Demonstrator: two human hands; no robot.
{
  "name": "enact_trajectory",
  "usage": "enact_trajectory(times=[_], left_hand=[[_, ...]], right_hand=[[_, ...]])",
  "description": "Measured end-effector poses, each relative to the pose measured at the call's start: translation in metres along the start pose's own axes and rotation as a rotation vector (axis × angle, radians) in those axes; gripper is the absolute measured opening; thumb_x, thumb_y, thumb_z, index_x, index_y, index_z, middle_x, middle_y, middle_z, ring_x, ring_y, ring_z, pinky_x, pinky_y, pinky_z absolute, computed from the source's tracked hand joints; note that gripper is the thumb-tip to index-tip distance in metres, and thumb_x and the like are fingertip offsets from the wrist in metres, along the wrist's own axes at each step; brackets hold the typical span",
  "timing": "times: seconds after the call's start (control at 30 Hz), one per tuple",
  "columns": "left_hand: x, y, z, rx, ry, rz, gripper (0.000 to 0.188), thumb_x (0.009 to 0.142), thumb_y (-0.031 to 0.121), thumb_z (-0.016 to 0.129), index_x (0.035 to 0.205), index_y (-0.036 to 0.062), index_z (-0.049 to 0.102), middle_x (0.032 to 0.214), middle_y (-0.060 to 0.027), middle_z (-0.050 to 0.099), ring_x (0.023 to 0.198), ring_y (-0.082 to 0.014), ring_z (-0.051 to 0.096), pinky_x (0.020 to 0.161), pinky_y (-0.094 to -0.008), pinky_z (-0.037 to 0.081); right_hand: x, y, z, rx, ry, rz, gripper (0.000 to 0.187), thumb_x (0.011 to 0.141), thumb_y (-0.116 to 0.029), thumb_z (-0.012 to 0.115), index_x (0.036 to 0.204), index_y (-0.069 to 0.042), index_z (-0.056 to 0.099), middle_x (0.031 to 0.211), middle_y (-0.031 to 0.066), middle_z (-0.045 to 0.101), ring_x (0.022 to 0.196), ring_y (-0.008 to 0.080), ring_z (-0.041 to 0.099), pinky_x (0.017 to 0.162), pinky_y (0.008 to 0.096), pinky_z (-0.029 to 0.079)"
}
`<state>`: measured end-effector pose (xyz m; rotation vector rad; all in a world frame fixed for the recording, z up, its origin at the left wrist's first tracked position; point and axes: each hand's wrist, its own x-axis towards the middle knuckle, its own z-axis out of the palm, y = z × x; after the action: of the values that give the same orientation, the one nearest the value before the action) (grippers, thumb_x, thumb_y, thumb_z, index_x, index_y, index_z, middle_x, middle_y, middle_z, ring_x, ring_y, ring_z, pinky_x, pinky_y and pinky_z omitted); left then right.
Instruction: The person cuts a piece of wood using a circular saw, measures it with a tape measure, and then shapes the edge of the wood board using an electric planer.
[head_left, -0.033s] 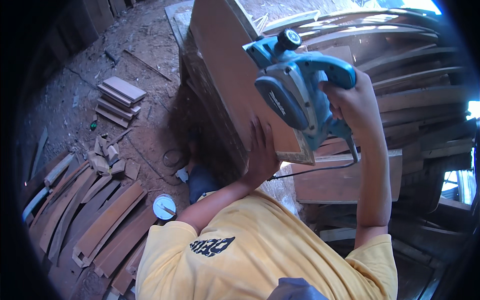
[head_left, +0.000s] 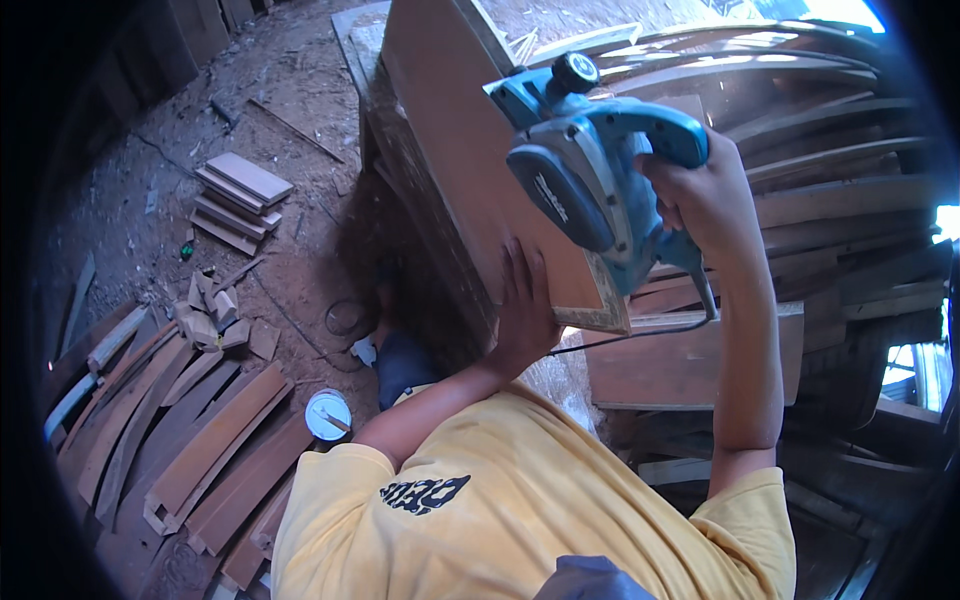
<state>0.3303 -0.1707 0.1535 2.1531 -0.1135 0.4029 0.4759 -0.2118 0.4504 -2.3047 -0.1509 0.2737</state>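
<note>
My right hand is wrapped round the rear handle of a blue-green electric planer, with the thumb side toward the tool. The planer rests along the right-hand edge of a flat brown wooden panel, its black front knob pointing away from me. The panel stands tilted, leaning across a worn wooden workbench. My left hand lies against the panel's face near its close end, fingers stretched out. The planer's sole is hidden behind its body and the panel. A dark power cord runs from the planer's rear below the panel.
Curved wooden pieces are stacked at the right. Boards lie at the lower left, near a small white tub with a stick across it. Short planks and offcuts sit on the dirt floor. Another board is behind my right forearm.
The planer and my right hand have shifted very slightly forward and left along the panel edge. My left hand stays on the panel almost unmoved.
</note>
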Motion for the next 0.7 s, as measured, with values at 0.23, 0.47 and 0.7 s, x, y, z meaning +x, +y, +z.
enact_trajectory(times=[0.23,0.47,0.7], left_hand=[[-0.002,-0.007,0.007,-0.06,-0.062,-0.052,0.118,0.08,0.03,0.082,0.157,-0.0102,0.001,0.157,-0.0502,0.001,0.145,-0.0709,0.008,0.117,-0.0704,0.026],[-0.006,-0.013,0.016,-0.115,-0.054,-0.023,0.125,0.072,0.026,0.089,0.159,-0.0063,0.006,0.157,-0.0513,0.002,0.144,-0.0736,0.008,0.111,-0.0777,0.028],[-0.011,-0.011,0.011,-0.128,-0.168,-0.052,0.11,0.071,0.026,0.088,0.153,-0.0048,0.022,0.156,-0.0519,0.003,0.142,-0.0759,0.009,0.106,-0.0804,0.032]], right_hand=[[0.097,-0.031,0.027,-0.021,-0.038,-0.138,0.015,0.085,-0.012,0.072,0.079,-0.001,0.063,0.061,0.002,0.057,0.051,0.0098,0.053,0.049,0.0295,0.045],[0.181,-0.062,0.049,-0.028,-0.042,-0.192,0.015,0.089,-0.011,0.072,0.079,-0.002,0.064,0.06,-0.0011,0.053,0.047,0.008,0.049,0.046,0.027,0.041],[0.263,-0.094,0.071,-0.021,-0.04,-0.178,0.014,0.089,-0.01,0.071,0.079,-0.002,0.064,0.061,-0.0007,0.053,0.048,0.0085,0.049,0.046,0.028,0.041]])
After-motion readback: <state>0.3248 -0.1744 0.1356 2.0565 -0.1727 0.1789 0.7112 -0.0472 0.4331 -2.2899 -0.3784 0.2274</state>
